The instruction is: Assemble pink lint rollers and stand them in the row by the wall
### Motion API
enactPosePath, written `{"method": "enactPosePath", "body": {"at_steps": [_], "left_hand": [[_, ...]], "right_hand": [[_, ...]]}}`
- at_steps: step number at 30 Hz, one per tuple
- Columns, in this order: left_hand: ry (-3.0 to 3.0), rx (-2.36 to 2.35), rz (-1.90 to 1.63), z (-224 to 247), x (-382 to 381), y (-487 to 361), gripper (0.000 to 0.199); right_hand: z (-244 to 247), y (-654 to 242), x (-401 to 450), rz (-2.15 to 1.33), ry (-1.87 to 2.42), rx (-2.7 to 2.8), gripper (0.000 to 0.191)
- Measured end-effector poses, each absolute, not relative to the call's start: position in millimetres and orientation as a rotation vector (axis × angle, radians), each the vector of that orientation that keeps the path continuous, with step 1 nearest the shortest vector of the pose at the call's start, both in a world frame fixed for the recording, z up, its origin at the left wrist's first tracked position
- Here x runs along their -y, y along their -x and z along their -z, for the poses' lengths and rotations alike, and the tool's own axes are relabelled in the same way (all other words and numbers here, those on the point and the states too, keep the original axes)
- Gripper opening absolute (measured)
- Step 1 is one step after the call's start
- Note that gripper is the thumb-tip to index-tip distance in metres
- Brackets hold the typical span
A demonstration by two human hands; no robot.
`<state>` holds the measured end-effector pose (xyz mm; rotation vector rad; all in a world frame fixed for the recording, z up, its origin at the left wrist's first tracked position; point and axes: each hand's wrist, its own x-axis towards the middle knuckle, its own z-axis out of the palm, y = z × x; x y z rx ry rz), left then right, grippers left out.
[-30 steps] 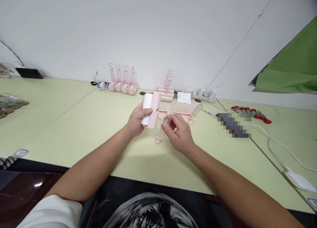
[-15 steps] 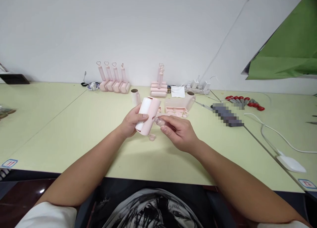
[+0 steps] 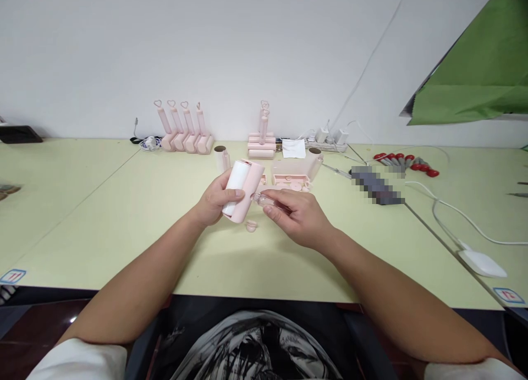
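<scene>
My left hand [image 3: 214, 199] is wrapped round a pink and white roller head [image 3: 244, 192], held tilted above the table. In my right hand [image 3: 303, 216] is a clear pinkish tube [image 3: 272, 202], its end against the hole in the pink side of the roller head. A small pink cap [image 3: 251, 226] lies on the table just below the roller head. Behind my hands are a pink open tray [image 3: 291, 180] and an upright roll [image 3: 221, 159].
Finished-looking pink rollers [image 3: 185, 141] stand at the back left, more [image 3: 262, 149] at the back centre. Red-capped items [image 3: 421, 168], a blurred dark object [image 3: 375, 186], cables and a white pad [image 3: 482, 262] are on the right.
The tube's end now sits closer against the roller head's hole. The whole view has shifted slightly; both hands keep their holds.
</scene>
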<state>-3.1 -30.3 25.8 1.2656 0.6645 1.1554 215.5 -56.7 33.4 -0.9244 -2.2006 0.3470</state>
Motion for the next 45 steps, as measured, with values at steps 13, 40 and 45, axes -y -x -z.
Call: {"method": "enactPosePath", "body": {"at_steps": [13,40,45], "left_hand": [[-1.508,-0.827,-1.176,-21.9,27.9,4.4,0.053],[-1.532,-0.853,-1.097,-20.3,33.8,-3.8,0.050],[-1.551,-0.876,-1.102,-21.0,35.0,-3.9,0.051]], "right_hand": [[-33.6,-216.8,54.5,-0.275,1.055,2.294,0.034],[-37.0,-210.1,56.8,-0.407,1.059,2.307,0.025],[-34.5,-210.2,55.2,-0.401,1.044,2.293,0.025]]}}
